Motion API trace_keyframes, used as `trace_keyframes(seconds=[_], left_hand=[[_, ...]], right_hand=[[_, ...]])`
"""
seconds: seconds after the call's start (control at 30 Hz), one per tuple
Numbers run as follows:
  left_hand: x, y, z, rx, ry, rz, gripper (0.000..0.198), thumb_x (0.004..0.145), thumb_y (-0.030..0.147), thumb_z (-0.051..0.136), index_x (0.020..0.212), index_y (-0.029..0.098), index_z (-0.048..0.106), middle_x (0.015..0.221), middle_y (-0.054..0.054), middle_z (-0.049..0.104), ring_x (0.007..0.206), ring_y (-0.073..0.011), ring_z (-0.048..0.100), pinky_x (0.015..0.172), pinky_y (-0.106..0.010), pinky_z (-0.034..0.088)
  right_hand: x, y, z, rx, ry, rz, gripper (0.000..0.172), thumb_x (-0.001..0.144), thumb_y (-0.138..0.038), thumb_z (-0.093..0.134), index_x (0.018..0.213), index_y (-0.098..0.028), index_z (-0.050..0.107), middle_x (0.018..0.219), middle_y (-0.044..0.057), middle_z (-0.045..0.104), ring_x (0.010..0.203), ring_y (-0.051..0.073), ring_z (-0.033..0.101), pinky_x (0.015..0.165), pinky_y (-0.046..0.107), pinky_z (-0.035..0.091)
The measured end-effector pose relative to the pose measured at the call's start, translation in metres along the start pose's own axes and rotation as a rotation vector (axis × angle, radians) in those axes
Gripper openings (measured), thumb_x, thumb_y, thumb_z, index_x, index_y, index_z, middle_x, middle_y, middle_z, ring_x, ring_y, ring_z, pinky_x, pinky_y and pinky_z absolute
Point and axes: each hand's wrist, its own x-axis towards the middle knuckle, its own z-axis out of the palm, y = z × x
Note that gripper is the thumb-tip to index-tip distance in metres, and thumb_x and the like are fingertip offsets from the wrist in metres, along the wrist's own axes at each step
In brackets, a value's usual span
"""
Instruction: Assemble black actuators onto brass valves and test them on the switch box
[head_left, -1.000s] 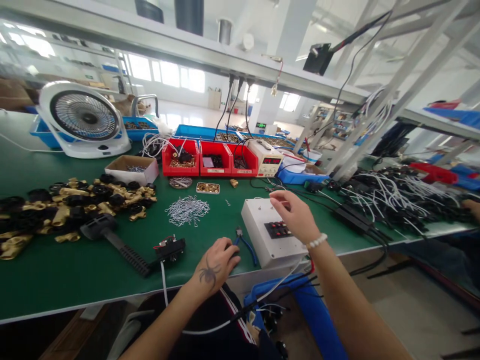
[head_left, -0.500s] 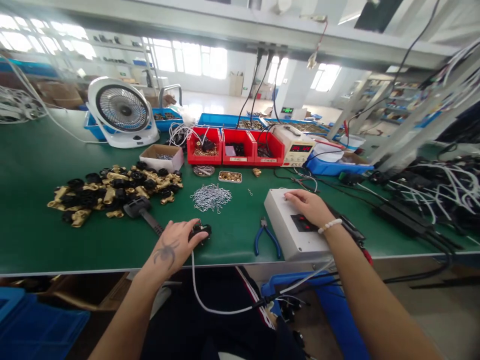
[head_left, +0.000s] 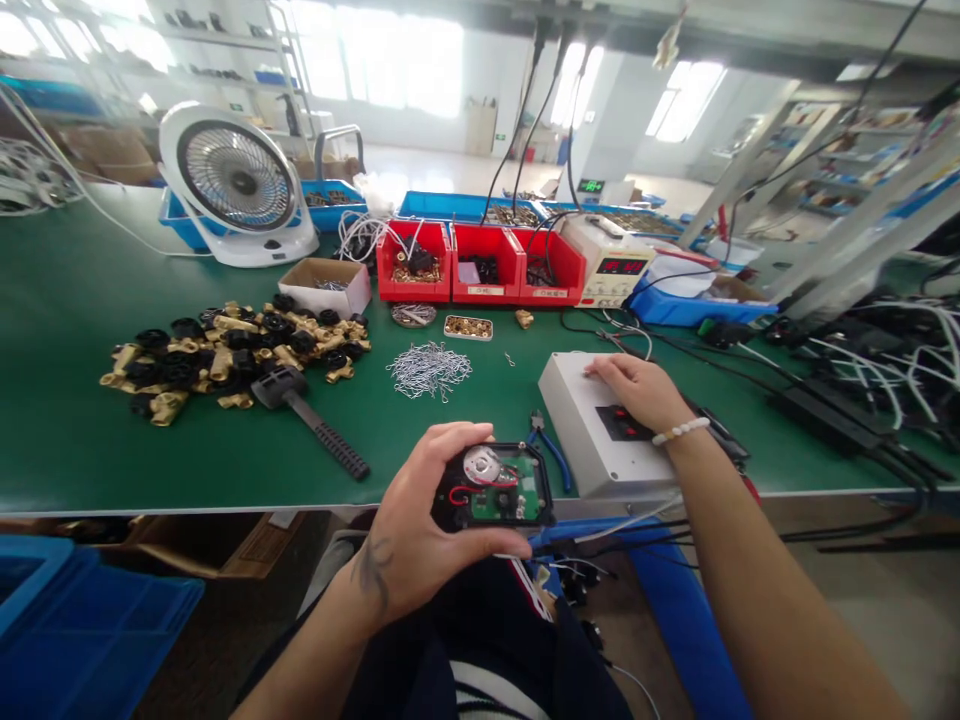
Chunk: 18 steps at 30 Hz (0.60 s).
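My left hand [head_left: 420, 520] grips a black plastic housing [head_left: 454, 508] by its sides, lifted over the table's front edge. The housing's open face is turned up at me and shows a green circuit board [head_left: 529, 480], a round silver motor [head_left: 481, 464] and a red wire. My right hand [head_left: 637, 390] lies on top of a light grey box [head_left: 570, 400] with red-lit switches [head_left: 624, 422]. Its fingers are bent together at a small part near the box's far edge, which they mostly cover. Blue-handled cutters [head_left: 553, 455] lie between the housing and the box.
A black hammer-shaped tool [head_left: 315, 425] lies near brass and black fittings [head_left: 225, 365]. Metal clips [head_left: 429, 370] are heaped mid-table. Behind stand red bins [head_left: 487, 275], a power supply [head_left: 611, 265] and a white fan [head_left: 240, 190]. Tangled cables [head_left: 870, 370] fill the right side.
My left hand has lifted the black housing off the table, moved it right and toward me, and turned its open side up. My right hand stays on the grey box.
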Motion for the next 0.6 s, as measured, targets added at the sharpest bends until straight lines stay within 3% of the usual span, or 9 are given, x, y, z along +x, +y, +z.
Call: trace_keyframes(seconds=[0.43, 0.6], left_hand=[[-0.009, 0.013, -0.005, -0.006, -0.012, 0.076, 0.076, 0.069, 0.051, 0.081, 0.135, 0.036, 0.046, 0.128, -0.004, 0.060, 0.118, -0.0227, 0.059, 0.107, -0.037, 0.049], [-0.013, 0.016, -0.004, -0.014, 0.001, 0.079, 0.078, 0.070, 0.053, 0.079, 0.138, 0.037, 0.043, 0.125, -0.006, 0.062, 0.112, -0.0238, 0.064, 0.102, -0.039, 0.053]], right_hand=[[-0.004, -0.003, -0.001, 0.048, 0.025, -0.012, 0.034, 0.085, -0.043, 0.053, 0.083, -0.017, 0.074, 0.089, 0.008, 0.077, 0.086, 0.023, 0.068, 0.082, 0.033, 0.050], [-0.002, -0.002, 0.001, 0.066, 0.096, -0.026, 0.030, 0.082, -0.044, 0.058, 0.077, -0.018, 0.073, 0.080, 0.007, 0.075, 0.078, 0.023, 0.068, 0.077, 0.033, 0.052]])
